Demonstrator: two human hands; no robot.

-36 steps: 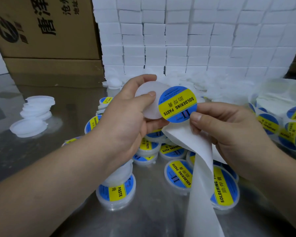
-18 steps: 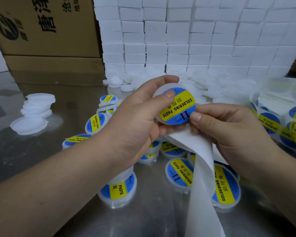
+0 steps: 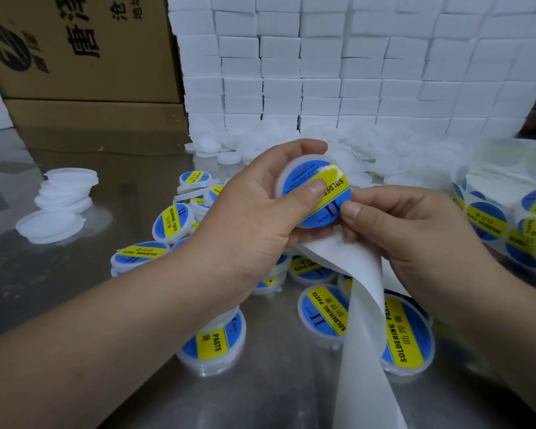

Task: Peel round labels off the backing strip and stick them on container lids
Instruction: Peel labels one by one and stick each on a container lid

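Head: left hand (image 3: 254, 218) grips lid (image 3: 304, 178); right hand (image 3: 415, 233), holding backing strip (image 3: 356, 320), touching.

Bare table (image 3: 28, 267) is lying open at left front, between the plain lid stack (image 3: 65, 193) and the labelled containers (image 3: 322, 314) crowding the centre. White boxes (image 3: 353, 72) and cartons (image 3: 84, 57) are walling off the rear. The backing strip (image 3: 362, 335) is hanging across right front.

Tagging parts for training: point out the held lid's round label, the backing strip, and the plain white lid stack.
Round blue-and-yellow label (image 3: 334, 193): head view, yellow band.
White paper backing strip (image 3: 362, 320): head view, middle.
Stack of plain white lids (image 3: 72, 176): head view, top lid.
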